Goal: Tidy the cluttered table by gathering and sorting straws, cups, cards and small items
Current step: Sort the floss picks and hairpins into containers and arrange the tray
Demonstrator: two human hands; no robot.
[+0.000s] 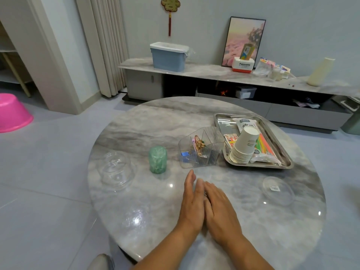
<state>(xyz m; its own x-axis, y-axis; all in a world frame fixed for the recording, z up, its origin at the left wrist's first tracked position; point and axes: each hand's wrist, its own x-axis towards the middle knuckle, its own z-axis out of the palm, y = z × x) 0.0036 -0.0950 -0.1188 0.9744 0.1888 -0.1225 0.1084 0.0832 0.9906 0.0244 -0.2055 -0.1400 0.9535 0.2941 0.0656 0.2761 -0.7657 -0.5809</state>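
The task's things are being held mostly in the rectangular stainless-steel tray (220,121) at the right rear of the round grey marble-patterned table (155,121). In the tray, a stack of white paper cups (244,146) is being kept lying on its side, with a bundle of bright neon straws (264,144) just beside it, a deck of cards with a red pattern (230,141) against its left side, and white sachets (244,122) behind. Touching the tray's left edge, a clear ribbed plastic organiser with compartments (206,152) is being used for gold and blue clips (198,146); which compartment each clip occupies cannot be told.

Sorting is judged to be nearly complete. Still loose on the table are a green patterned glass tumbler (158,159), a clear domed glass lid (116,169) at the left, and a clear round plastic lid with a label (277,190) at the right; whether these are being counted as clutter cannot be told.

The left hand (191,201) and right hand (220,209) are being held with straight fingers, pressed together side by side, with nothing gripped.
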